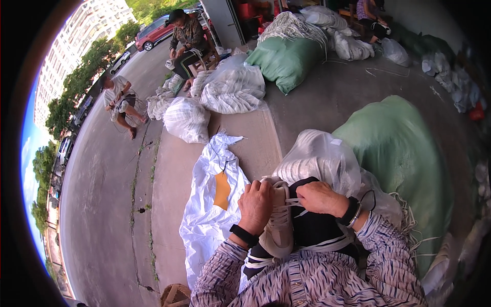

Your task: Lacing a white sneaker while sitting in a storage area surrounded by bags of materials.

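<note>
A beige sneaker [276, 236] rests on my lap against my dark trousers, its toe pointing toward me. My left hand [255, 205] is closed at the upper left side of the shoe near its collar; the fingertips are partly hidden. White shoelace [293, 202] runs from the shoe's upper eyelets to my right hand [321, 198], which pinches it just right of the shoe. Laces criss-cross down the shoe's front. Loose white laces [327, 245] lie across my thighs.
Beside my right leg stand a clear bag [319, 158] of pale shoe parts and a large green sack [399, 153]. A white plastic sheet [204, 225] with a yellow piece [221, 190] lies at left. Two seated people [186, 43] [121, 100] work farther off, near filled bags [235, 89].
</note>
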Demonstrator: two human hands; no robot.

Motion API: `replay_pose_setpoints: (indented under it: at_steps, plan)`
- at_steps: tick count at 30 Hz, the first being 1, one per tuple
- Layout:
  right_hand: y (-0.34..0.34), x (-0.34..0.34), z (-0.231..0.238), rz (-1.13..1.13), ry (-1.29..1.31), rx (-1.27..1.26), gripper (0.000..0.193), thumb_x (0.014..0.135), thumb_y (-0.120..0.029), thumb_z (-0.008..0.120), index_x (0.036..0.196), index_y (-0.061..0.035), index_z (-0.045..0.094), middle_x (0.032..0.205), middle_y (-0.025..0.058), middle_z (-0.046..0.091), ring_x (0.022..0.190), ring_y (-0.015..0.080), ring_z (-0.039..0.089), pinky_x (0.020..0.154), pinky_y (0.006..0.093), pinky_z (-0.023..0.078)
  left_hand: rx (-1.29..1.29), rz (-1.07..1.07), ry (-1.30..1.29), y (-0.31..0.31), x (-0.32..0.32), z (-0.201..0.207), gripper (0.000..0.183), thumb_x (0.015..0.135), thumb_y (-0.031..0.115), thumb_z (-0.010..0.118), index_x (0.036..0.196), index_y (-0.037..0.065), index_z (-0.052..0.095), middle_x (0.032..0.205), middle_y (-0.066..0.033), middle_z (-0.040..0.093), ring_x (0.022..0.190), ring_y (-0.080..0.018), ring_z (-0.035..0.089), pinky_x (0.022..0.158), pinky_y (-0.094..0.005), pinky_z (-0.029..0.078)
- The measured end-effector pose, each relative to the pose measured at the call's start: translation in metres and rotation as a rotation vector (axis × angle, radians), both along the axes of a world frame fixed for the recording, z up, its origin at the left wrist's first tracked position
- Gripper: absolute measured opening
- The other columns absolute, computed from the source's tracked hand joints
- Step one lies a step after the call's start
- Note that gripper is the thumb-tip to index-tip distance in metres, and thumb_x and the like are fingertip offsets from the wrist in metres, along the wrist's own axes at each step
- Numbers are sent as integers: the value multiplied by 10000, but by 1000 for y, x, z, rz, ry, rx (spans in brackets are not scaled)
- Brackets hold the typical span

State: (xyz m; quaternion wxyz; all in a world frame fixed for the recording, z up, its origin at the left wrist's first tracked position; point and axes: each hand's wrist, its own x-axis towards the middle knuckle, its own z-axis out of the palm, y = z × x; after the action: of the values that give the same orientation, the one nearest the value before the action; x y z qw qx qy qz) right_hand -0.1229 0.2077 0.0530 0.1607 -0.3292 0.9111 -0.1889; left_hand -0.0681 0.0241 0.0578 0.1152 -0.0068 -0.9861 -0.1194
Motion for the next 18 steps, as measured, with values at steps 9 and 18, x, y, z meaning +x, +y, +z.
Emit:
replay_pose_setpoints:
  at_steps: [9, 18]
  plan:
    - [-7, -3, 14, 38, -565, -844, 188, 837, -188, 565, 832, -26, 661, 770, 72, 620, 716, 139, 569, 686, 264, 441, 700, 40, 98, -11, 10, -3, 132, 876, 163, 570, 886, 31, 578, 743, -57, 595, 684, -190, 563, 623, -293, 437]
    - [-8, -6, 22, 119, -1256, -1550, 242, 874, -282, 592, 910, -42, 576, 754, 65, 579, 677, 165, 573, 764, 344, 456, 1513, -108, -78, -13, 17, -9, 124, 899, 167, 584, 921, 45, 599, 852, 54, 577, 766, -22, 485, 684, -178, 392]
